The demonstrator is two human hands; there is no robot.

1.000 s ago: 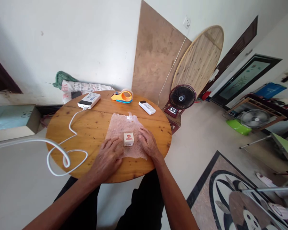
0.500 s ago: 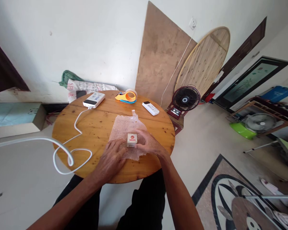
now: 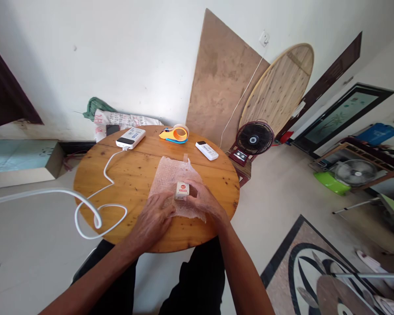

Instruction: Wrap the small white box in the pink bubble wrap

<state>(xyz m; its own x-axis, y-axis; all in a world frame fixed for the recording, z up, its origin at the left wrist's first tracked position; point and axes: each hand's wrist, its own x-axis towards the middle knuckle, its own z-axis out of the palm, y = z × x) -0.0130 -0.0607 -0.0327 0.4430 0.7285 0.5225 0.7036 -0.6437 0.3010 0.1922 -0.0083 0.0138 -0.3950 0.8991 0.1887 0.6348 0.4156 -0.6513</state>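
A small white box (image 3: pixel 183 188) with red print on its top stands on a sheet of bubble wrap (image 3: pixel 166 173) on the round wooden table. My right hand (image 3: pixel 205 200) has its thumb and fingers around the right side of the box. My left hand (image 3: pixel 156 215) lies flat on the left lower part of the wrap, its fingers stretched out close to the box. A short bit of clear tape (image 3: pixel 185 158) sticks up at the wrap's far edge.
On the table (image 3: pixel 101 175) lie a white power bank (image 3: pixel 131 138) with a white cable (image 3: pixel 107 168), an orange tape dispenser (image 3: pixel 175 134) and a second white power bank (image 3: pixel 206 150). A black fan (image 3: pixel 254 138) stands beyond the table's right edge.
The bubble wrap lies flatter at its far edge, and its near right corner has shifted right. The box sits slightly further right, with my right hand still at it.
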